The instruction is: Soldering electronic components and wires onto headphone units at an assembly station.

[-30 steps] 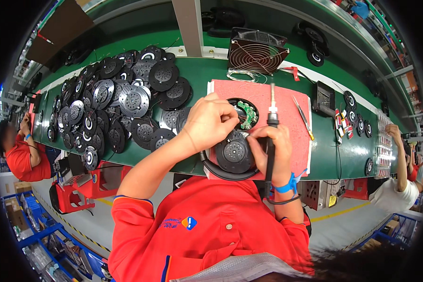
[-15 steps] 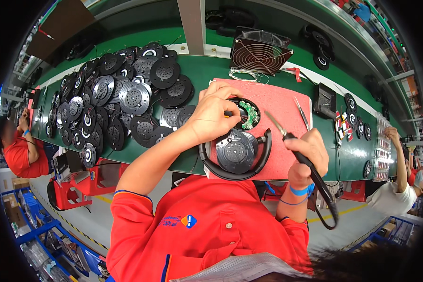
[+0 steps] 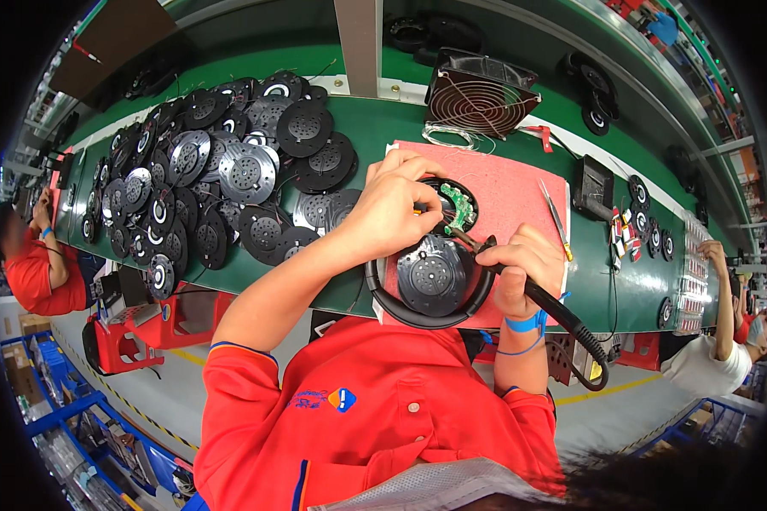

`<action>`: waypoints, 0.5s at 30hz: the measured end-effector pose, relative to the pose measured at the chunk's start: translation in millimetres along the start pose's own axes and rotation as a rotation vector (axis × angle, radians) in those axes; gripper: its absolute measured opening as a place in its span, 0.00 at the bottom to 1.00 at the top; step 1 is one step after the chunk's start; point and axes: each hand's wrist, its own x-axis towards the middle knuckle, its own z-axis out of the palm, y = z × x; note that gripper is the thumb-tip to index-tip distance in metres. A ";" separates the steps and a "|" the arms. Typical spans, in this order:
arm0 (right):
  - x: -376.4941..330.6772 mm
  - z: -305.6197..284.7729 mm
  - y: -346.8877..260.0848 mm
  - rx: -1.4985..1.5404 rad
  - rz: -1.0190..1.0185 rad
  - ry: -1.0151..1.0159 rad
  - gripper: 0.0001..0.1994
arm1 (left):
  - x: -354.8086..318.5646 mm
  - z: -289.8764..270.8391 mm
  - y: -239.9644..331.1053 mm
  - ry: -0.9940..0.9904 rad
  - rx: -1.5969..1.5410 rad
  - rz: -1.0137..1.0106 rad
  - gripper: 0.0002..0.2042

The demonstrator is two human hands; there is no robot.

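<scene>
A black headphone (image 3: pixel 386 307) lies on the pink mat, its headband curving toward me. One ear cup is open and shows a green circuit board (image 3: pixel 462 207). My left hand (image 3: pixel 394 203) is closed in a pinch at that cup's left edge; a bit of yellow shows at the fingertips, but what they hold is hidden. My right hand (image 3: pixel 524 266) grips a soldering iron (image 3: pixel 537 294) with a thick black cord. Its metal tip reaches the lower end of the board; whether they touch, I cannot tell. Just below sits a round dark perforated disc (image 3: pixel 432 274).
Many similar discs (image 3: pixel 247 173) are heaped on the green table at left. Beyond the pink mat (image 3: pixel 520 183) stand a fan (image 3: pixel 483 98) and a black tray (image 3: pixel 594 187). Tweezers (image 3: pixel 556 217) lie on the mat's right side. People work at both sides (image 3: pixel 38 264).
My right hand has moved left and forward, bringing the soldering iron's tip from above the mat to the circuit board. My left hand stays at the ear cup.
</scene>
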 end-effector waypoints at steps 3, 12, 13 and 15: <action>-0.1 -0.3 0.3 0.000 -0.004 -0.006 0.25 | 0.0 0.2 0.4 0.002 0.003 0.002 0.02; -1.3 0.8 0.9 0.005 0.005 0.005 0.24 | -0.7 0.7 1.3 0.001 0.014 -0.009 0.03; -1.3 0.6 0.7 0.003 0.008 0.004 0.23 | -0.4 0.4 1.4 -0.005 0.014 -0.007 0.03; -1.0 0.3 0.2 -0.002 0.012 -0.001 0.23 | -0.2 0.3 1.6 -0.010 0.013 -0.005 0.03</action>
